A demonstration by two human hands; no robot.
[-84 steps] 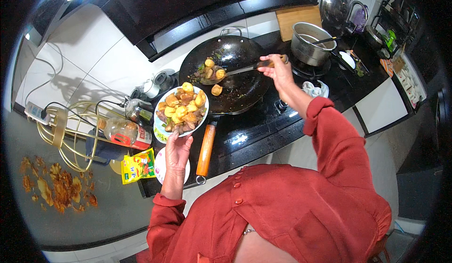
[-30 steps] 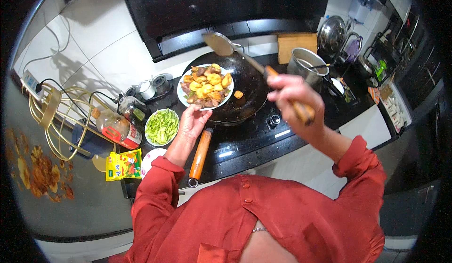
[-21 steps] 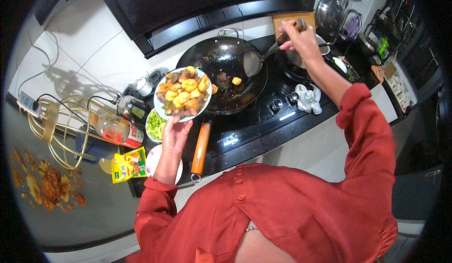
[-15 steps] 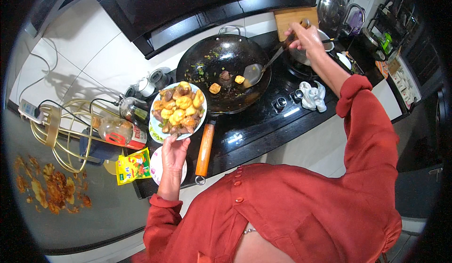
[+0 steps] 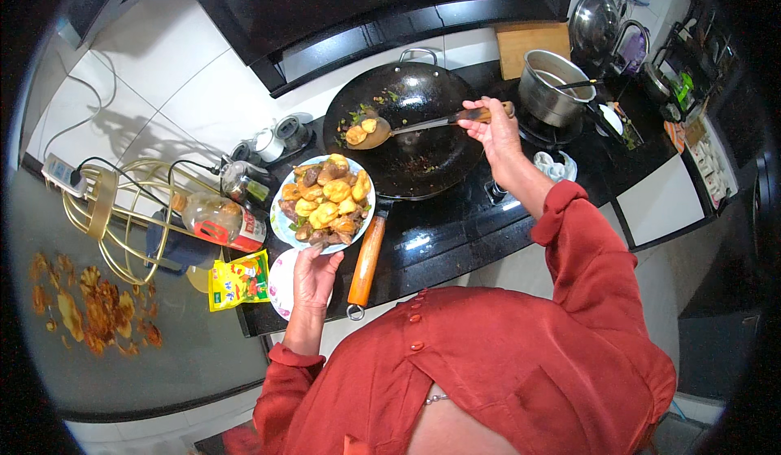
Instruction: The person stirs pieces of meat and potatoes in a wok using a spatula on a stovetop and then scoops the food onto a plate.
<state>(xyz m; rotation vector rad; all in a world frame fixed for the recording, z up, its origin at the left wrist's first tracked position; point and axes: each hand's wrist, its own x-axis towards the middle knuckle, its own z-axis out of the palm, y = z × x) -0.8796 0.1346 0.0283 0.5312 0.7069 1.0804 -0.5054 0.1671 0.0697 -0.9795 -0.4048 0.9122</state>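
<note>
My left hand (image 5: 315,276) is closed on the near rim of a pale plate (image 5: 281,225), piled with golden-yellow and brown food pieces (image 5: 324,203). In my right hand (image 5: 495,132) is the wooden handle of a wok spatula (image 5: 423,124). Its blade lies over the left side of the dark wok (image 5: 439,166), with a few yellow pieces (image 5: 358,134) on it. The blade is close above the plate's far rim. Green bits and brown residue cling to the wok's inner surface. The wok's orange wooden handle (image 5: 368,264) points toward me, just right of the plate.
A steel pot (image 5: 547,89) stands on the right burner, a wooden board (image 5: 529,44) behind it. White cloth (image 5: 556,166) lies at the stove's front. Left are a yellow packet (image 5: 238,281), a bottle with a red label (image 5: 224,220), jars (image 5: 267,143) and a second plate (image 5: 282,280).
My right hand has come left and down, bringing the spatula across the wok toward the plate. The pieces that lay in the wok are now on the blade. The left hand still holds the plate.
</note>
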